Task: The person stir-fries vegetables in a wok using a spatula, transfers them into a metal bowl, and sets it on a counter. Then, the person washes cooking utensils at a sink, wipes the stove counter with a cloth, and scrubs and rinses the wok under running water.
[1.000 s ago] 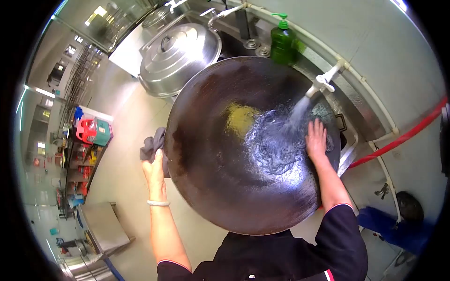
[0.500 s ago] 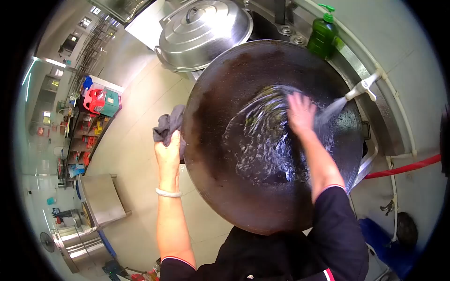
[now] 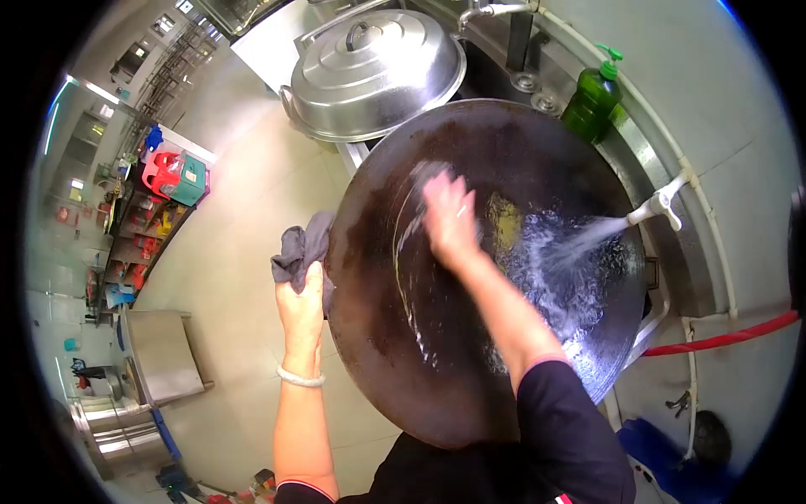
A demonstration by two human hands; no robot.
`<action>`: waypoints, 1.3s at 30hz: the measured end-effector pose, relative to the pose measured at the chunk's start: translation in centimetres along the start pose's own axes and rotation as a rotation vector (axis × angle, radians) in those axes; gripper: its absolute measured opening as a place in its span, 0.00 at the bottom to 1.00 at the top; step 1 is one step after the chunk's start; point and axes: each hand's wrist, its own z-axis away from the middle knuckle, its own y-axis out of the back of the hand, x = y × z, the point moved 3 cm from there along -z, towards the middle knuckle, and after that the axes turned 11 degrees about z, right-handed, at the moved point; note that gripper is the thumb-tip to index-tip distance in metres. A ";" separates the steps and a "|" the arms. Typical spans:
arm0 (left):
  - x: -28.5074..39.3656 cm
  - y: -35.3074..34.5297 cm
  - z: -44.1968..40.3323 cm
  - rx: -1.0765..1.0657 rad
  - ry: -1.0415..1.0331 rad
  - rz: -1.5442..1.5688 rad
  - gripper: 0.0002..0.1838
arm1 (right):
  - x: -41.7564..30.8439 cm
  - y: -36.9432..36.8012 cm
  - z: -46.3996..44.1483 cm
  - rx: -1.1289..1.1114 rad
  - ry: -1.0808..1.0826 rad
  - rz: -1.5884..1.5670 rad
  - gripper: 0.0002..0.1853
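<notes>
A large dark wok (image 3: 378,353) fills the middle of the head view, its inside wet. At its left rim my left hand (image 3: 300,307) is closed on a bunched grey cloth (image 3: 304,248), which touches the rim. Inside the wok, my right hand (image 3: 451,218) lies over the upper left part of the bowl with its fingers apart. A greyish blur at its fingertips is too smeared to make out. From a white tap (image 3: 659,206) at the right, a spray of water runs into the wok. Water (image 3: 558,277) pools on the bowl's right side, and a thin wet streak curves down its left.
Behind the wok stands a big metal pot with a domed lid (image 3: 378,63). A green pump bottle (image 3: 593,105) is by the wall at the upper right. A red hose (image 3: 722,334) crosses the right side. Shelves with containers (image 3: 147,227) and a steel table (image 3: 168,357) are at the left.
My right hand has swept left across the wok, away from the tap's stream. The water has moved from the middle toward the right side. My left hand keeps the cloth at the rim.
</notes>
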 end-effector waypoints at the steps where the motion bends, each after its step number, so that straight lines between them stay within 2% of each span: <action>1: 0.1 0.0 0.0 -0.005 0.004 0.019 0.23 | 4.2 -1.3 -1.8 0.123 -0.119 0.133 0.33; 2: 0.2 0.1 0.0 -0.003 0.006 0.045 0.23 | 8.8 -1.1 -2.0 0.186 -0.278 0.225 0.32; 3: 0.5 0.2 0.1 0.004 0.010 0.044 0.23 | 12.6 0.7 -1.0 0.082 -0.421 0.333 0.31; 4: 0.8 0.1 0.3 -0.001 0.054 0.035 0.23 | 14.9 4.0 0.5 -0.117 -0.527 0.392 0.31; 5: 0.8 0.1 0.3 -0.007 0.096 0.033 0.23 | 18.1 4.4 4.0 -0.134 -0.508 0.464 0.32; 6: 0.4 0.2 0.3 -0.001 0.098 0.048 0.23 | 22.2 2.5 9.1 0.043 -0.397 0.448 0.33; 7: 0.0 0.3 0.3 0.013 0.034 0.035 0.23 | 21.3 4.2 12.5 -0.180 -0.547 0.581 0.34; 8: -0.1 0.3 0.3 0.025 -0.029 0.021 0.23 | 19.0 5.7 15.7 -0.335 -0.606 0.511 0.34; 9: 0.1 0.3 0.4 0.029 -0.031 0.033 0.23 | 17.2 5.0 19.3 -0.372 -0.470 0.629 0.35; 10: 0.3 0.2 0.4 0.039 -0.013 0.039 0.22 | 12.9 5.8 20.3 -0.482 -0.429 0.591 0.35; 12: 0.6 0.0 0.6 0.051 -0.002 0.051 0.20 | 6.8 4.7 21.6 -0.598 -0.336 0.334 0.33; 14: 0.4 0.1 0.5 0.070 0.067 0.023 0.18 | 3.4 2.3 19.8 -0.456 -0.119 0.051 0.32; 16: 0.6 -0.1 0.6 0.068 0.046 0.023 0.18 | 3.9 1.5 14.6 -0.298 0.128 -0.168 0.32; 18: 0.6 0.0 0.6 0.060 0.030 0.011 0.17 | 7.5 0.6 9.2 -0.292 -0.129 0.313 0.33; 19: 0.6 0.0 0.6 0.048 0.037 0.012 0.17 | 10.2 0.3 7.4 -0.214 -0.362 0.260 0.33; 20: 0.5 0.1 0.5 0.040 0.041 0.013 0.17 | 12.9 -0.9 6.2 -0.063 -0.475 0.233 0.34; 21: 0.5 0.1 0.6 0.037 0.063 0.008 0.17 | 15.0 -1.6 4.8 0.108 -0.459 0.249 0.36; 23: 0.6 -0.1 0.3 0.029 0.007 -0.022 0.17 | 16.6 -2.0 0.3 0.127 -0.592 0.246 0.38; 24: 0.8 -0.1 0.3 0.015 -0.044 -0.049 0.17 | 15.8 -2.0 -2.1 0.215 -0.600 0.227 0.38; 25: 0.8 0.1 0.4 -0.003 0.008 -0.051 0.18 | 14.6 -2.3 -4.3 0.265 -0.594 0.194 0.38; 28: 0.6 0.0 0.2 0.054 -0.049 -0.128 0.18 | 6.9 -0.7 -9.3 0.481 -0.243 -0.182 0.34; 30: 0.6 0.2 0.3 0.054 0.055 -0.108 0.19 | -0.6 1.4 -9.3 0.399 0.041 -0.351 0.30; 32: 0.0 0.3 0.1 0.042 0.074 -0.026 0.18 | -7.3 3.1 -4.2 0.296 0.270 -0.582 0.34; 34: 0.7 0.1 0.2 0.041 0.094 0.023 0.17 | -11.0 4.5 4.2 -0.035 0.397 -0.738 0.36; 35: 0.8 0.2 0.2 0.032 0.111 0.001 0.17 | -11.5 5.9 9.1 -0.172 0.482 -0.750 0.36; 37: 0.4 0.4 0.0 0.030 0.131 -0.017 0.17 | -10.0 9.1 17.8 -0.478 0.472 -0.772 0.34; 39: 0.2 0.2 -0.1 0.005 -0.060 -0.054 0.16 | -4.9 11.7 24.9 -0.692 0.390 -0.560 0.34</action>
